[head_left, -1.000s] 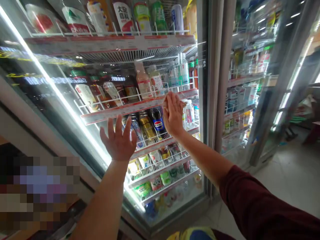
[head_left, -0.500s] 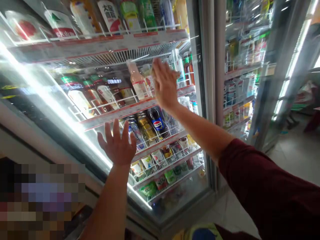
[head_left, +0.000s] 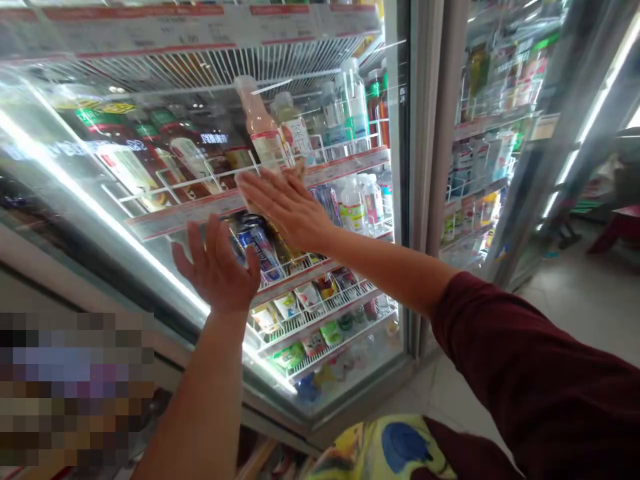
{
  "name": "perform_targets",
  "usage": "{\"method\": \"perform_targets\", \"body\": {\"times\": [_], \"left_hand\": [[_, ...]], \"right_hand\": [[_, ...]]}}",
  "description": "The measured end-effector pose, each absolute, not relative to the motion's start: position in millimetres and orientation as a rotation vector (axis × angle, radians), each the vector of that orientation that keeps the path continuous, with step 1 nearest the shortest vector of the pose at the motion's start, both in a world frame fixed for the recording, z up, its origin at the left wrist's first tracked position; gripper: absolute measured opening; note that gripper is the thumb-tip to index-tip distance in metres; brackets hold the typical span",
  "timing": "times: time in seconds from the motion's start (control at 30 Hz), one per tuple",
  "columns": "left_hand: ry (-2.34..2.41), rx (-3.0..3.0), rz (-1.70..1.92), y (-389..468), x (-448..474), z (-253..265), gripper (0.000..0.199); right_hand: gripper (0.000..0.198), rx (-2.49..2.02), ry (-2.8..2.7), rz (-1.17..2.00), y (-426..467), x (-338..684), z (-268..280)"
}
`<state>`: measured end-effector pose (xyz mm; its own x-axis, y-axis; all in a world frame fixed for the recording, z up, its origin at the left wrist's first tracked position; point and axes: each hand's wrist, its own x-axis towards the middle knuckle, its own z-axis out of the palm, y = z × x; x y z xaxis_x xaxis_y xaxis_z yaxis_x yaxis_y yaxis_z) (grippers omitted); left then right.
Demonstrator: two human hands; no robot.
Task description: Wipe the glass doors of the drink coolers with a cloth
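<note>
My right hand (head_left: pixel 287 207) lies flat, fingers stretched out to the left, over the glass of a drinks fridge door (head_left: pixel 345 393). A small beige patch (head_left: pixel 299 167) shows at its upper edge; I cannot tell whether it is a cloth or a reflection. My left hand (head_left: pixel 215 267) is lower and to the left, raised with its fingers apart and nothing visible in it. It is at or close to the glass, near the bright light strip (head_left: pixel 100 217). Behind the hands are a pink drink bottle (head_left: pixel 263 127) and a blue can (head_left: pixel 260 250).
Wire shelves hold several bottles, including dark ones with green caps (head_left: pixel 100 120). Price labels line a shelf edge (head_left: pixel 200 27). To the right stands another stocked fridge (head_left: pixel 483 147). A tiled floor (head_left: pixel 565 320) and yellow-and-blue patterned fabric (head_left: pixel 370 447) are lower down.
My right hand has swept left and down across the glass, its fingers turning from upward to leftward. My left hand has shifted slightly left, still with fingers apart. The view has tilted lower.
</note>
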<state>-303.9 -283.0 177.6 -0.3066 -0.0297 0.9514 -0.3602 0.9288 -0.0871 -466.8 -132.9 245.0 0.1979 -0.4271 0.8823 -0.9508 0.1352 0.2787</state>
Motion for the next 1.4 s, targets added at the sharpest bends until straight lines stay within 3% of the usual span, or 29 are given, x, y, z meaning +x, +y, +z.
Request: {"method": "perform_targets", "body": {"times": [0.07, 0.2, 0.37, 0.6, 0.73, 0.87, 0.97, 1.17, 1.4], "left_hand": [[-1.852, 0.279, 0.39, -285, -304, 176, 0.063], [-1.836, 0.254, 0.395, -289, -303, 176, 0.062], [-1.744, 0.118, 0.442, -276, -307, 183, 0.056], [-1.908, 0.017, 0.28, -222, -355, 194, 0.062], [-1.938, 0.146, 0.279, -219, -368, 186, 0.064], [-1.832, 0.234, 0.243, -219, -369, 175, 0.048], [-1.787, 0.208, 0.293, -207, -383, 168, 0.048], [-1.981, 0.151, 0.332, -193, -409, 162, 0.057], [-1.698, 0.507, 0.363, -255, -323, 178, 0.066]], "right_hand": [[0.064, 1.237, -1.556, 0.768, -125, -490, 260], [0.062, 0.948, -1.749, 0.996, -120, -503, 264], [0.061, 1.284, -1.686, 1.081, -135, -451, 214], [0.068, 1.626, -1.419, 1.628, -136, -448, 203], [0.065, 1.416, -1.476, 1.394, -98, -507, 194], [0.064, 1.045, -1.736, 0.991, -74, -567, 164], [0.066, 0.978, -1.761, 0.82, -77, -588, 144], [0.07, 0.957, -1.702, 0.763, -85, -592, 135], [0.072, 0.967, -1.745, 0.767, -83, -592, 134]]}}
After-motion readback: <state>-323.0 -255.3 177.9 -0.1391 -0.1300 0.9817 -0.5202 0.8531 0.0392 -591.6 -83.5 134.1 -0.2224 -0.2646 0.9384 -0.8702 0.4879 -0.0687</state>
